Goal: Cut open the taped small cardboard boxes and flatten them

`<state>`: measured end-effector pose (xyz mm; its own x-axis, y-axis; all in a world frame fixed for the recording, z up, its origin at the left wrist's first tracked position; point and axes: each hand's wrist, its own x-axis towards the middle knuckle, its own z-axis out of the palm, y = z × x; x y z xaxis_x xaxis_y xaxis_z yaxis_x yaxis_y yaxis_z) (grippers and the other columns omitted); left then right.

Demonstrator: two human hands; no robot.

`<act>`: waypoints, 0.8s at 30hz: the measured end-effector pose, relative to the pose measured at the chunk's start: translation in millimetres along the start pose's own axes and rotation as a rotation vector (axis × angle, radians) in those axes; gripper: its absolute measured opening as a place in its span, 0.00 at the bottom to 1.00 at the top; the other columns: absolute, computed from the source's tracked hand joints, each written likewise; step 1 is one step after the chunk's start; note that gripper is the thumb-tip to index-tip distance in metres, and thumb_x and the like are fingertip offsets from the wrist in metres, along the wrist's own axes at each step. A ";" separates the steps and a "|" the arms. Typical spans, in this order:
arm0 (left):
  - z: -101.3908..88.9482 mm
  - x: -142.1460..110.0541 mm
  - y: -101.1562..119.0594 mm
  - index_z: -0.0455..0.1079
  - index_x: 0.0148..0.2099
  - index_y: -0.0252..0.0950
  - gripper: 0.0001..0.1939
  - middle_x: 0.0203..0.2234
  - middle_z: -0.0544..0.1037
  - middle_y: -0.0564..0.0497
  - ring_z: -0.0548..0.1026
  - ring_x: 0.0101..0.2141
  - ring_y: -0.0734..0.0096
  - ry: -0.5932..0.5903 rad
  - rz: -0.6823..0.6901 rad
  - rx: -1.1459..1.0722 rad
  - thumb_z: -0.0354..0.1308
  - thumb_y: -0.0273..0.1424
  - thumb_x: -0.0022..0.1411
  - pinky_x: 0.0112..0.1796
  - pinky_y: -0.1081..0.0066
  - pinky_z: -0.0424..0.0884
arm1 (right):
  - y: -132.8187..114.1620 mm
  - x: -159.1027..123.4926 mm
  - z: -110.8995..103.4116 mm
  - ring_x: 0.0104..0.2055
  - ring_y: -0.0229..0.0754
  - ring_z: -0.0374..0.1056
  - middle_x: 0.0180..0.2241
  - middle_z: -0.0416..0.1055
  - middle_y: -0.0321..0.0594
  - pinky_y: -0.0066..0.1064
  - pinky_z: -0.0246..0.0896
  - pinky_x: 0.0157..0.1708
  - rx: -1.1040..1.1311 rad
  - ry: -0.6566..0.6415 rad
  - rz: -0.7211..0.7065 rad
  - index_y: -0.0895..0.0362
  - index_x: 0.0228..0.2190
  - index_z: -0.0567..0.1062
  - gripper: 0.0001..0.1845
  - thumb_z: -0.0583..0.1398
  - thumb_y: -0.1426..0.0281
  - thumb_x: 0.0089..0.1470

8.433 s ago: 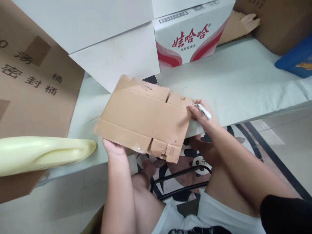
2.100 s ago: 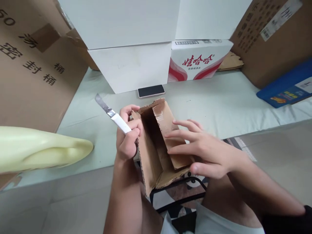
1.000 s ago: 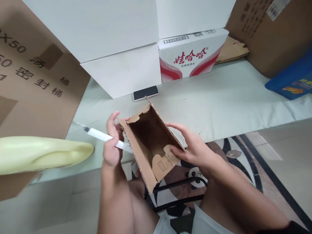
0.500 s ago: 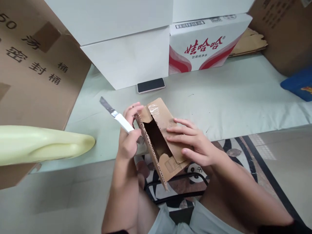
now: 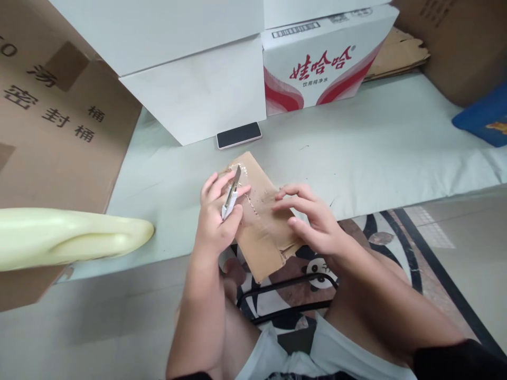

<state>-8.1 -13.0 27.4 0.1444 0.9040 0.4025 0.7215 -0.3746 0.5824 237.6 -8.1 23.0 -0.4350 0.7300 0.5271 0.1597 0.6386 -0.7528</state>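
A white-handled utility knife [image 5: 231, 200] is gripped in my left hand [image 5: 216, 214], its blade pointing up and away from me. The fingers of that hand also rest on a small brown cardboard box [image 5: 261, 221], whose flap now lies folded over the top. Clear tape and a row of small tears mark the cardboard. My right hand [image 5: 312, 216] is at the box's right side, fingers apart and curved, the fingertips at its surface. The box sits at the table's front edge and partly overhangs it.
A black-screened phone [image 5: 239, 135] lies on the green-covered table [image 5: 380, 142]. Behind it stand white cartons [image 5: 194, 95], one with red lettering [image 5: 317, 74]. A large brown carton [image 5: 67, 137] and a pale yellow object [image 5: 79, 235] are at left, a blue object [image 5: 481, 124] at right.
The box's upright left flap has folded down over the opening. The knife has swung from pointing up-left to pointing up-right over the box. My right hand's fingers have lifted and curled slightly.
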 end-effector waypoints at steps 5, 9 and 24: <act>4.6 0.7 15.5 0.79 0.54 0.47 0.17 0.63 0.72 0.49 0.63 0.67 0.43 -0.027 0.057 0.001 0.55 0.35 0.67 0.69 0.37 0.52 | -42.4 9.9 -8.8 0.62 0.51 0.66 0.58 0.74 0.47 0.50 0.60 0.62 -0.294 -0.237 -0.087 0.52 0.63 0.67 0.29 0.53 0.75 0.62; 8.8 1.3 34.5 0.77 0.55 0.46 0.17 0.60 0.76 0.48 0.71 0.61 0.49 -0.070 0.156 0.011 0.52 0.35 0.69 0.70 0.40 0.49 | -56.6 14.8 -5.2 0.68 0.53 0.61 0.62 0.71 0.48 0.53 0.57 0.65 -0.429 -0.300 -0.073 0.53 0.65 0.65 0.29 0.52 0.73 0.64; -4.8 0.6 7.2 0.79 0.53 0.49 0.34 0.60 0.77 0.53 0.59 0.70 0.54 -0.045 -0.056 -0.273 0.32 0.53 0.75 0.73 0.46 0.36 | -32.0 20.2 -11.3 0.63 0.47 0.71 0.57 0.76 0.42 0.48 0.67 0.64 -0.089 0.289 0.121 0.50 0.54 0.72 0.23 0.55 0.78 0.60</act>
<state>-6.1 -16.2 35.2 0.1435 0.9308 0.3363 0.5207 -0.3600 0.7742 233.7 -11.0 62.2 -0.1404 0.8327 0.5356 0.2774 0.5524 -0.7861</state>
